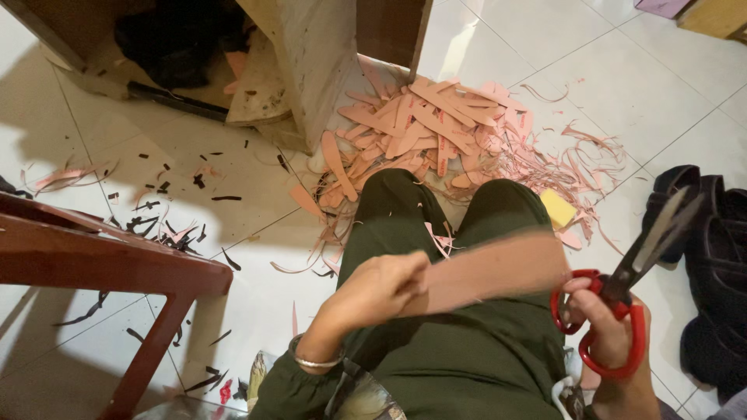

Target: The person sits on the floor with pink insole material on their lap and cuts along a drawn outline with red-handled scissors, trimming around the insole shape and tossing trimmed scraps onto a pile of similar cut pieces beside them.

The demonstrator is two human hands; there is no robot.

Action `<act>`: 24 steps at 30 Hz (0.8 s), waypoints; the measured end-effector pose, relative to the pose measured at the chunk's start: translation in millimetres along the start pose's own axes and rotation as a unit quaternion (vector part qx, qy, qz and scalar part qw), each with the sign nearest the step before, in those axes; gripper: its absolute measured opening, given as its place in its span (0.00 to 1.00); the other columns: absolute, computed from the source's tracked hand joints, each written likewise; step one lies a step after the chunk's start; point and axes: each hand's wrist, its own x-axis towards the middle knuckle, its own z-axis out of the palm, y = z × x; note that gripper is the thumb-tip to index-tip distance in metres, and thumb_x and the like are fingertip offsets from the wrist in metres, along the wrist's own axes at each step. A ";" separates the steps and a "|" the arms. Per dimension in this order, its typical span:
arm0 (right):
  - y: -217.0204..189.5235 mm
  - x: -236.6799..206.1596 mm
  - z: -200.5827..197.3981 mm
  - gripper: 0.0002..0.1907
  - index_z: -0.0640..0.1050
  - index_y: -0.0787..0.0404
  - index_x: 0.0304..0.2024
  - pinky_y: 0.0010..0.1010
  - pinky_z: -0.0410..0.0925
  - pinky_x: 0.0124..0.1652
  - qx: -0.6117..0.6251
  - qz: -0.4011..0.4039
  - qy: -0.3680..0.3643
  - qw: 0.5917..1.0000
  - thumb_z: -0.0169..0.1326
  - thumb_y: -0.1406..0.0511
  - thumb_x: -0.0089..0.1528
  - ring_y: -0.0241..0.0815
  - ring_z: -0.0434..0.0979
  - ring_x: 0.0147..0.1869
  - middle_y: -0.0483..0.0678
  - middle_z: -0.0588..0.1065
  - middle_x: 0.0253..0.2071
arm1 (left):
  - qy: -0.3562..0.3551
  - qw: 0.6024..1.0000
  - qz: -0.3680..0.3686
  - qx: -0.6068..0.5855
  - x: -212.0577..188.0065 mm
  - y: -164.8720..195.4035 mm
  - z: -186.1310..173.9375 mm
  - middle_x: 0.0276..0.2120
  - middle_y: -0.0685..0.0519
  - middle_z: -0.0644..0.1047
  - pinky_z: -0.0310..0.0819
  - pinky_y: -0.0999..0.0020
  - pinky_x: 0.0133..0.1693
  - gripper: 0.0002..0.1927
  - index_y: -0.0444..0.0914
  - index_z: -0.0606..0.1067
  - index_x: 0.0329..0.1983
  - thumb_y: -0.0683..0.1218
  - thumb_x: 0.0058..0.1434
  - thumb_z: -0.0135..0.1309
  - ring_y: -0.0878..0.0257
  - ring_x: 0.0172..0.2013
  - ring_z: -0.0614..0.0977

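While left hand (pixel 373 292) grips a pink strip (pixel 498 268), right hand (pixel 603 327) raises red scissors (pixel 622 299).

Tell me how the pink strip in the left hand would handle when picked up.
The pink strip probably stays fairly stiff: held at one end by the left hand, it spans straight without drooping. It is likely light, being thin and flat. The cut pieces on the floor lie flat, so rolling seems unlikely.

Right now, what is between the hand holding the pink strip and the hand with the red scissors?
Only the blurred pink strip, over the dark green lap, head view.
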 end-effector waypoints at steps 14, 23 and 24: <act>34.9 -15.5 35.2 0.29 0.72 0.75 0.59 0.33 0.65 0.52 0.072 0.032 -0.206 0.975 0.53 0.62 0.60 0.43 0.71 0.49 0.52 0.72 0.43 | 0.139 0.789 -0.082 -0.593 29.0 40.1 23.6 0.51 0.47 0.74 0.82 0.68 0.31 0.29 0.41 0.49 0.66 0.38 0.66 0.47 0.62 0.38 0.81; -4.7 -44.4 52.5 0.36 0.65 0.68 0.66 0.36 0.59 0.64 -0.042 0.053 -0.257 0.964 0.53 0.55 0.61 0.44 0.72 0.63 0.54 0.74 0.59 | 0.179 0.804 -0.003 -0.567 44.1 73.3 28.8 0.56 0.45 0.72 0.81 0.66 0.45 0.33 0.40 0.44 0.70 0.37 0.69 0.49 0.64 0.48 0.79; -7.9 -44.5 54.0 0.35 0.66 0.68 0.65 0.36 0.59 0.64 -0.045 0.060 -0.259 0.963 0.53 0.55 0.60 0.45 0.72 0.64 0.54 0.74 0.59 | 0.187 0.808 -0.004 -0.559 44.0 75.1 30.8 0.56 0.45 0.72 0.81 0.67 0.45 0.33 0.40 0.45 0.69 0.37 0.69 0.49 0.65 0.48 0.79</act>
